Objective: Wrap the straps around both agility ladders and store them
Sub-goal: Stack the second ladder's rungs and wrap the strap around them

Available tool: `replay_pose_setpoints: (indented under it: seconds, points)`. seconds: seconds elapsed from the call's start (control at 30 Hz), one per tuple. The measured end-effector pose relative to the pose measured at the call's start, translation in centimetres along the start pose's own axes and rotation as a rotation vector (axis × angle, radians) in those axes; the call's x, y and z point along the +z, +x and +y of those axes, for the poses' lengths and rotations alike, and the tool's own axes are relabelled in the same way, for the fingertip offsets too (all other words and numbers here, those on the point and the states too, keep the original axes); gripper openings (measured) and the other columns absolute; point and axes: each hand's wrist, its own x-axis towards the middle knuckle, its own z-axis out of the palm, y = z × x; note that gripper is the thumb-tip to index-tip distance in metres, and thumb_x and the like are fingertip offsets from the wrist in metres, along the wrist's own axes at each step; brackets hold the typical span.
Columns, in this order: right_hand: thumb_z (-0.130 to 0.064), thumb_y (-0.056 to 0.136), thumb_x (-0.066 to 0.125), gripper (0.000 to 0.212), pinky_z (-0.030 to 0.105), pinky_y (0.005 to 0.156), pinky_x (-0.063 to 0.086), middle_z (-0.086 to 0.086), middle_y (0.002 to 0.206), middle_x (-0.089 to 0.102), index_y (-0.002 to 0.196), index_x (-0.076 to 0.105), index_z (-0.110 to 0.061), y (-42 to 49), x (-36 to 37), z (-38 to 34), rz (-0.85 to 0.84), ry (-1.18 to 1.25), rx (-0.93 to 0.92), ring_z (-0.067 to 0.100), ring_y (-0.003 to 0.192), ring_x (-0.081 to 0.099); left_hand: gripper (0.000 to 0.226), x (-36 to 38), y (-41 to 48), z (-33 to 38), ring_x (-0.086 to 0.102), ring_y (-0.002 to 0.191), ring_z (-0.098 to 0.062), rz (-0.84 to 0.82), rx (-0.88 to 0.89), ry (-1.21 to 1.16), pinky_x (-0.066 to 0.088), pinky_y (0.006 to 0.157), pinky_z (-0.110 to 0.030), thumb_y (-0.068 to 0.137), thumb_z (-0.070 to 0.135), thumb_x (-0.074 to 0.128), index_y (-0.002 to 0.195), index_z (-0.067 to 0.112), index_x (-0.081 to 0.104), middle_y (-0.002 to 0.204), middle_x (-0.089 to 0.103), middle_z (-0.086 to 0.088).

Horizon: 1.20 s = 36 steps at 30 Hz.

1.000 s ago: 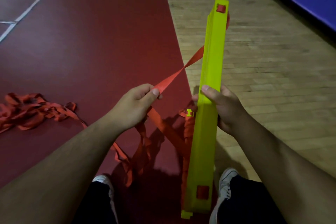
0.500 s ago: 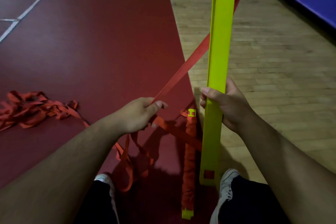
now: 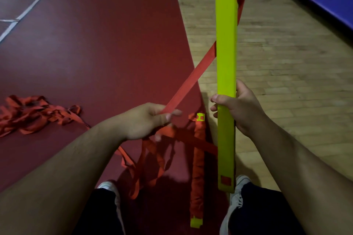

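I see the right hand (image 3: pixel 238 108) gripping the yellow ladder (image 3: pixel 226 44) a little below its middle, thumb laid across the near face, holding it lengthwise away from the body above the floor. Left of that ladder, the left hand (image 3: pixel 145 120) pinches the red strap (image 3: pixel 191 78), which runs taut up to the ladder, passes behind it and shows again as a loop beside its far end. Just left of the yellow ladder's near half a wrapped ladder (image 3: pixel 197 168) lies on the red mat (image 3: pixel 95 53), and well to the left sits a loose strap heap (image 3: pixel 32 114).
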Motion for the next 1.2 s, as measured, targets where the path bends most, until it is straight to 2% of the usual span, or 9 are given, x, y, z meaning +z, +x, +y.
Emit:
replay_pose_setpoints:
  seconds: [0.13,0.2,0.4,0.5,0.63,0.73,0.9,1.07,1.2]
  points:
    - [-0.018,0.077,0.078,0.032,0.058,0.076,0.059,-0.002,0.083,0.071,0.094,0.066,-0.042,0.1,-0.1,0.1,-0.001,-0.140,-0.059,0.023,0.074,0.069,0.032,0.3,-0.3,0.2,0.064,0.074,-0.019,-0.210,-0.089,-0.008,0.055,0.078,-0.040,0.097,0.034,0.051,0.100,0.016,0.077,0.078,0.069,-0.006]
    - [-0.021,0.074,0.079,0.035,0.058,0.078,0.060,-0.006,0.081,0.071,0.092,0.066,-0.048,0.1,0.1,0.1,-0.015,-0.172,-0.078,0.021,0.077,0.069,0.033,0.2,-0.2,0.1,0.060,0.074,-0.015,-0.225,-0.105,0.062,0.051,0.077,-0.034,0.100,0.035,0.053,0.081,0.026,0.079,0.073,0.066,0.003]
    - [-0.009,0.080,0.079,0.038,0.054,0.077,0.060,-0.007,0.078,0.071,0.095,0.064,-0.042,0.0,0.1,-0.2,-0.024,-0.203,-0.113,0.016,0.071,0.069,0.017,0.0,0.2,-0.4,0.055,0.070,-0.008,-0.206,-0.118,0.312,0.049,0.074,-0.027,0.098,0.019,0.060,0.101,0.013,0.075,0.071,0.061,0.009]
    - [-0.009,0.080,0.079,0.038,0.054,0.076,0.060,-0.006,0.077,0.070,0.094,0.065,-0.041,0.0,0.1,-0.3,-0.030,-0.217,-0.117,0.015,0.070,0.069,0.021,0.1,0.2,-0.2,0.055,0.063,-0.005,-0.196,-0.106,0.379,0.047,0.068,-0.023,0.097,0.015,0.061,0.085,0.024,0.075,0.068,0.063,0.005]
    - [-0.010,0.080,0.079,0.045,0.056,0.077,0.060,-0.008,0.077,0.072,0.083,0.067,-0.053,0.1,-0.2,-0.6,0.010,-0.185,-0.122,0.019,0.073,0.069,0.026,0.3,0.0,-0.3,0.061,0.059,-0.008,-0.161,-0.048,0.338,0.051,0.063,-0.021,0.098,0.018,0.061,0.121,0.029,0.061,0.076,0.067,0.006]
    - [-0.011,0.081,0.078,0.046,0.057,0.076,0.060,-0.007,0.076,0.071,0.081,0.067,-0.055,0.1,-0.7,-1.0,0.044,-0.128,-0.114,0.021,0.073,0.068,0.017,0.0,0.0,-0.4,0.061,0.053,-0.015,0.021,-0.034,0.277,0.050,0.053,-0.030,0.099,0.029,0.058,0.109,0.018,0.049,0.090,0.064,-0.005]
    - [-0.009,0.081,0.076,0.041,0.056,0.073,0.059,-0.003,0.077,0.069,0.088,0.066,-0.049,0.0,-1.2,-1.0,0.066,-0.101,-0.100,0.021,0.070,0.067,0.053,0.0,-0.1,-0.1,0.061,0.059,-0.017,0.019,-0.006,0.114,0.047,0.058,-0.029,0.097,0.053,0.038,0.099,0.003,0.058,0.070,0.067,-0.001]
    - [-0.008,0.081,0.076,0.039,0.042,0.073,0.061,-0.014,0.074,0.071,0.090,0.064,-0.044,0.1,-1.5,-1.0,0.064,-0.138,-0.126,0.010,0.070,0.069,0.055,0.2,0.1,-0.4,0.057,0.069,-0.009,-0.084,-0.008,0.083,0.045,0.071,-0.024,0.094,0.063,0.034,0.069,0.023,0.061,0.075,0.067,-0.001]
    - [-0.007,0.081,0.076,0.039,0.034,0.071,0.057,-0.017,0.074,0.071,0.093,0.064,-0.042,0.2,-1.5,-0.9,0.047,-0.139,-0.132,0.006,0.069,0.069,0.051,0.2,-0.1,0.0,0.056,0.072,-0.009,-0.161,-0.036,0.220,0.048,0.079,-0.025,0.096,0.060,0.039,0.080,0.032,0.077,0.092,0.069,-0.012]
